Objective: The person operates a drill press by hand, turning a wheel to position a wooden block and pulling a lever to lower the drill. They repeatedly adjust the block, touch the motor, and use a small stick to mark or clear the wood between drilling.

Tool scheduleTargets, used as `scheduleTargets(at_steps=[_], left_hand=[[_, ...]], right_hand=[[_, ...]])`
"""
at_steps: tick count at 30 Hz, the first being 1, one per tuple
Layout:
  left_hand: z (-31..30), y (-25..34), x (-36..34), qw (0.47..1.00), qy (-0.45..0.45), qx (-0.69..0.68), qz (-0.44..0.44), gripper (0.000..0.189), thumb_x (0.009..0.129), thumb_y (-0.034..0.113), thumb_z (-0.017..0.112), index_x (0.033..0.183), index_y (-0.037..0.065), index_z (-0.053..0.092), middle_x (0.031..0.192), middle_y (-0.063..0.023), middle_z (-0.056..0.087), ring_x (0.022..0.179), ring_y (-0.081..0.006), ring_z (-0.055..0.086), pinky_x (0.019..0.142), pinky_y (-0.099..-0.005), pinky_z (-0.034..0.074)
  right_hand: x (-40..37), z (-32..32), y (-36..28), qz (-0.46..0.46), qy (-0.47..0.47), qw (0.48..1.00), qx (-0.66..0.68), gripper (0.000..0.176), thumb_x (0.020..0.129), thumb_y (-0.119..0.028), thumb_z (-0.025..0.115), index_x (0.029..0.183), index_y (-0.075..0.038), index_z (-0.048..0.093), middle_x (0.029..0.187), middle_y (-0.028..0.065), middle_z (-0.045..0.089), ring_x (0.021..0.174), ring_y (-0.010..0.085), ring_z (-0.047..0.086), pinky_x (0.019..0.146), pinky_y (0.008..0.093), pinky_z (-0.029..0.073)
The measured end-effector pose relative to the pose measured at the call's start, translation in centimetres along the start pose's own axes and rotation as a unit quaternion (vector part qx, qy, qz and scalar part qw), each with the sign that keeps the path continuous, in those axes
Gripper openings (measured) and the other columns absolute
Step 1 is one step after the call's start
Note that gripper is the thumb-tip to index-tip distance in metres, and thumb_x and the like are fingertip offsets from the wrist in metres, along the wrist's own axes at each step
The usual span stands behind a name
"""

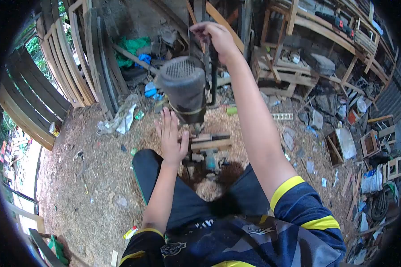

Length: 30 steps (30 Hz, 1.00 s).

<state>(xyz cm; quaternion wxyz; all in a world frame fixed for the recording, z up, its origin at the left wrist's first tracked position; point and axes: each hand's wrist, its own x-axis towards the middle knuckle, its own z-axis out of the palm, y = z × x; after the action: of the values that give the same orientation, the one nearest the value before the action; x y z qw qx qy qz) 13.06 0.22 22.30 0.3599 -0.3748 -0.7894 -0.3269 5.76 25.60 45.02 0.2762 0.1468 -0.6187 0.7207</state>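
A machine with a dark motor housing, its domed top pierced with vent holes, stands upright in front of me. My right hand is raised above and right of the motor, fingers curled at the upper end of a dark upright lever. Low on the machine's left side, my left hand has its fingers spread, with the fingertips right by the lower housing. Just right of that hand, a light wooden piece lies across the machine under the motor. Below it, the vise-like metal parts sit between my knees.
Wood shavings and litter cover the ground. Slatted wooden panels lean at the left. Wooden frames and racks stand at the back right, with a white-topped box and a bucket below. Green sheeting lies behind the machine.
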Motion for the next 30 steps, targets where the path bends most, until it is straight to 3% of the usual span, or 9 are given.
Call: scheduleTargets(at_steps=[2, 5, 9, 10, 17, 18, 21, 28, 30], left_hand=[[0.3, 0.2, -0.1, 1.0, 0.009, -0.016, 0.004, 0.077, 0.095, 0.02, 0.063, 0.161, -0.001, 0.028, 0.168, -0.0252, 0.024, 0.157, -0.0414, 0.02, 0.125, -0.0583, 0.009], [0.5, 1.0, 1.0, 1.0, 0.022, -0.015, 0.017, 0.076, 0.095, 0.018, 0.062, 0.161, -0.001, 0.028, 0.168, -0.0257, 0.022, 0.157, -0.0427, 0.02, 0.126, -0.0561, 0.013], [0.5, 1.5, 2.8, 0.999, 0.026, -0.013, 0.028, 0.076, 0.095, 0.016, 0.063, 0.16, -0.001, 0.029, 0.169, -0.0259, 0.021, 0.157, -0.0428, 0.019, 0.126, -0.0549, 0.015], [0.6, 1.6, 3.0, 0.999, 0.023, -0.013, 0.026, 0.076, 0.094, 0.015, 0.063, 0.161, 0.0, 0.029, 0.169, -0.026, 0.02, 0.157, -0.0428, 0.018, 0.126, -0.0548, 0.015], [2.0, 0.8, 1.8, 1.0, 0.023, -0.016, 0.012, 0.075, 0.094, 0.014, 0.063, 0.16, 0.0, 0.031, 0.169, -0.0253, 0.021, 0.157, -0.0416, 0.019, 0.126, -0.0559, 0.015], [2.2, 0.7, 1.7, 1.0, 0.024, -0.017, 0.009, 0.075, 0.094, 0.015, 0.063, 0.16, 0.0, 0.031, 0.169, -0.025, 0.022, 0.157, -0.0416, 0.02, 0.126, -0.0565, 0.014], [2.4, 0.5, 1.9, 0.999, 0.028, -0.026, 0.008, 0.073, 0.095, 0.013, 0.062, 0.159, -0.001, 0.032, 0.168, -0.0255, 0.024, 0.157, -0.0416, 0.021, 0.126, -0.0567, 0.013], [1.5, 0.8, 1.6, 0.994, 0.038, 0.104, 0.01, 0.065, 0.098, 0.013, 0.058, 0.158, 0.002, 0.036, 0.164, -0.0299, 0.029, 0.155, -0.0437, 0.025, 0.125, -0.0592, 0.002], [1.4, 0.4, 2.4, 0.994, 0.103, 0.02, 0.044, 0.063, 0.099, 0.015, 0.056, 0.158, 0.003, 0.037, 0.165, -0.0295, 0.029, 0.155, -0.0432, 0.025, 0.125, -0.0594, 0.002]], right_hand=[[-1.9, 0.4, 0.3, -0.076, -0.01, 0.997, -0.027, 0.032, 0.092, -0.015, 0.046, 0.085, 0.004, 0.072, 0.068, 0.0109, 0.066, 0.06, 0.0204, 0.063, 0.063, 0.0341, 0.051], [-7.1, 0.1, -1.3, -0.012, -0.079, 0.997, 0.0, 0.033, 0.09, -0.013, 0.045, 0.083, 0.005, 0.07, 0.071, 0.0133, 0.069, 0.063, 0.0207, 0.066, 0.064, 0.0327, 0.052], [-9.2, -0.3, 0.4, -0.095, -0.062, 0.991, -0.072, 0.034, 0.092, -0.018, 0.046, 0.063, -0.001, 0.054, 0.052, 0.0075, 0.051, 0.043, 0.0153, 0.045, 0.046, 0.0296, 0.037], [-9.0, 0.2, 0.6, -0.076, -0.034, 0.997, 0.007, 0.038, 0.093, -0.02, 0.047, 0.058, -0.005, 0.043, 0.048, 0.0046, 0.042, 0.039, 0.0134, 0.034, 0.042, 0.0301, 0.028], [-4.7, -0.5, 1.5, -0.025, -0.005, 1.0, 0.014, 0.037, 0.094, -0.02, 0.054, 0.061, -0.005, 0.053, 0.051, -0.0001, 0.046, 0.044, 0.0104, 0.04, 0.044, 0.0302, 0.03], [-5.5, 0.2, 1.2, -0.051, 0.009, 0.999, -0.002, 0.037, 0.093, -0.018, 0.051, 0.059, -0.007, 0.042, 0.05, 0.0016, 0.04, 0.041, 0.0114, 0.035, 0.043, 0.0293, 0.028], [-11.3, 0.5, 1.2, -0.124, -0.007, 0.992, -0.02, 0.032, 0.094, -0.015, 0.058, 0.065, -0.004, 0.052, 0.058, -0.0029, 0.047, 0.052, 0.0056, 0.04, 0.049, 0.0267, 0.03], [-14.9, 0.4, 1.4, -0.122, -0.025, 0.992, 0.023, 0.025, 0.094, -0.013, 0.057, 0.072, -0.002, 0.053, 0.065, -0.0034, 0.048, 0.06, 0.0052, 0.042, 0.054, 0.025, 0.032], [-14.7, 0.4, 1.7, -0.129, -0.022, 0.991, 0.031, 0.026, 0.094, -0.013, 0.058, 0.072, -0.002, 0.052, 0.065, -0.0032, 0.048, 0.06, 0.0054, 0.042, 0.054, 0.0251, 0.032]])
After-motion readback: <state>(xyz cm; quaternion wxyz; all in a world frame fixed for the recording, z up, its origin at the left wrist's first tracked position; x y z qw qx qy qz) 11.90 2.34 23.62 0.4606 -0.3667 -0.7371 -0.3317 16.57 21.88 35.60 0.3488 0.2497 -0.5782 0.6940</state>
